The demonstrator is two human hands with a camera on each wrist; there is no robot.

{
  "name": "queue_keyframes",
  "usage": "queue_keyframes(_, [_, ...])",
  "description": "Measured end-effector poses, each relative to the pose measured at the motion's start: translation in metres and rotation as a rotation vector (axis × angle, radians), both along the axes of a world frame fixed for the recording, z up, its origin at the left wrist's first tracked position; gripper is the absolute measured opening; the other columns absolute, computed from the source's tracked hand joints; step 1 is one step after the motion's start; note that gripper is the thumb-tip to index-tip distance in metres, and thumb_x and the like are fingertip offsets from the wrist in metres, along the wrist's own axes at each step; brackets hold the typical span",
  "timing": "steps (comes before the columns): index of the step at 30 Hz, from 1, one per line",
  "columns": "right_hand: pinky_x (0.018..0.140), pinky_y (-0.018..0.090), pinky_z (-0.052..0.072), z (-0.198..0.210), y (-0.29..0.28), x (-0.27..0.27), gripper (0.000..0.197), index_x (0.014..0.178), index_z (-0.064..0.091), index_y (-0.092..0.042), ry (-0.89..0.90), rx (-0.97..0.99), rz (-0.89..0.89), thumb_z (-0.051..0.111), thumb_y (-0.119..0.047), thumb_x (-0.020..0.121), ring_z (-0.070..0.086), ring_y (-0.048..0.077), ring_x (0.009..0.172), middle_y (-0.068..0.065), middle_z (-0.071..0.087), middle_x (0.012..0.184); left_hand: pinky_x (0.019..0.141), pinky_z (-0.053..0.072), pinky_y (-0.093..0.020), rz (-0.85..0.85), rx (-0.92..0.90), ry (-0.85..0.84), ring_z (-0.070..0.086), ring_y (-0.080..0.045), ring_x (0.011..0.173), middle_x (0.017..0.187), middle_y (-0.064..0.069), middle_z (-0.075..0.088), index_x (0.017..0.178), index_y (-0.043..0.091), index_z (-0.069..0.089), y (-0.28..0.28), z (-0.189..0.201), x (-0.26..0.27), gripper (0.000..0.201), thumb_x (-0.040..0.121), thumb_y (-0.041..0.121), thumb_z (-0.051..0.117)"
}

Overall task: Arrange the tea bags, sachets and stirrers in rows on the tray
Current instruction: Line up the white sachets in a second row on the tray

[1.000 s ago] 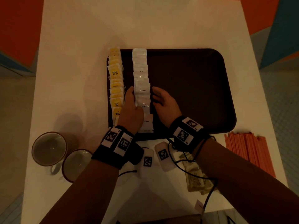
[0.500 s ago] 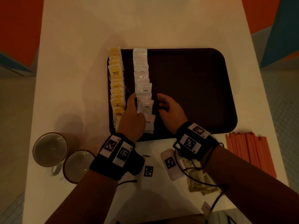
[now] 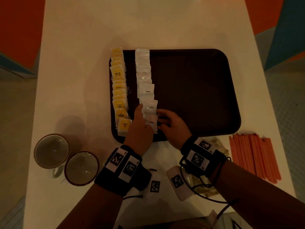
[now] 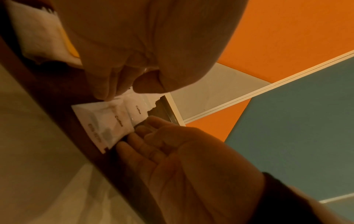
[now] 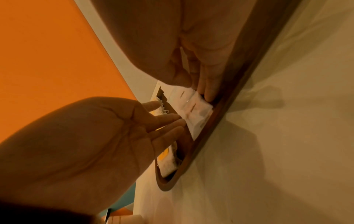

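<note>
Glossy white plastic-looking sachets (image 3: 149, 106), matt yellow paper tea bags (image 3: 119, 90), a smooth dark tray (image 3: 198, 90).

i sat at a white table (image 3: 82, 66) under dim, warm light. beyond its far corners the surface was bright orange (image 3: 19, 22), with teal panels (image 3: 283, 38) at the right and a teal strip at the left. pale grey floor (image 3: 13, 100) flanked the table. my wrist views showed orange and teal areas (image 4: 298, 128) split by a white line.
</note>
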State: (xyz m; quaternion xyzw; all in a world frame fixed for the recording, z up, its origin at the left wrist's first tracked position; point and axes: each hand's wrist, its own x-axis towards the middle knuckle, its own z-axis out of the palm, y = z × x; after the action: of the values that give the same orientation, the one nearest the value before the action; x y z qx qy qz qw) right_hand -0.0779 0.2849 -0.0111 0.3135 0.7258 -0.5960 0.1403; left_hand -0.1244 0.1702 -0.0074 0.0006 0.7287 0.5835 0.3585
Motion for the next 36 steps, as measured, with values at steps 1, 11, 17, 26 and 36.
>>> queue_keyframes(1, [0.101, 0.036, 0.046, 0.0, -0.001, -0.001, 0.05, 0.131, 0.045, -0.017, 0.009, 0.011, -0.003, 0.043, 0.007, 0.087, 0.049, 0.016, 0.121, 0.005, 0.043, 0.137, 0.096, 0.049, -0.036, 0.01, 0.001, 0.002, 0.051, -0.02, 0.117, 0.14, -0.01, 0.042, 0.146, 0.018, 0.015, 0.0, 0.0, 0.001, 0.072, 0.085, -0.015, 0.035])
queue_keyframes(11, [0.089, 0.011, 0.046, 0.001, 0.0, -0.01, 0.047, 0.134, 0.044, -0.014, 0.086, 0.049, -0.017, 0.043, 0.003, 0.091, 0.043, 0.006, 0.121, 0.002, 0.045, 0.139, 0.102, 0.045, -0.046, 0.025, -0.061, 0.089, 0.05, -0.021, 0.12, 0.14, -0.009, 0.044, 0.146, 0.019, 0.018, 0.005, 0.0, -0.009, 0.071, 0.085, -0.011, 0.036])
queue_keyframes(17, [0.106, 0.041, 0.043, -0.008, -0.002, -0.019, 0.047, 0.134, 0.046, -0.016, 0.093, 0.067, 0.011, 0.045, 0.0, 0.09, 0.046, 0.018, 0.127, 0.006, 0.049, 0.139, 0.098, 0.045, -0.041, -0.015, -0.154, 0.148, 0.053, -0.031, 0.114, 0.13, -0.017, 0.051, 0.145, 0.015, 0.02, 0.008, 0.004, -0.012, 0.063, 0.088, -0.006, 0.037])
queue_keyframes(26, [0.105, 0.034, 0.042, 0.002, 0.001, -0.016, 0.046, 0.134, 0.045, -0.014, 0.06, 0.093, 0.054, 0.042, 0.002, 0.091, 0.046, 0.017, 0.125, 0.007, 0.048, 0.138, 0.1, 0.045, -0.049, -0.014, -0.061, 0.098, 0.05, -0.024, 0.119, 0.138, -0.01, 0.045, 0.145, 0.016, 0.018, 0.004, -0.001, -0.022, 0.068, 0.086, -0.013, 0.034])
queue_keyframes(36, [0.103, 0.039, 0.044, 0.002, 0.0, -0.043, 0.053, 0.136, 0.042, -0.021, 0.067, 0.041, 0.004, 0.046, -0.001, 0.087, 0.047, 0.018, 0.126, 0.005, 0.048, 0.138, 0.101, 0.04, -0.031, -0.035, -0.196, 0.222, 0.046, -0.019, 0.121, 0.135, -0.005, 0.045, 0.146, 0.015, 0.017, 0.022, 0.001, -0.049, 0.063, 0.089, -0.001, 0.039])
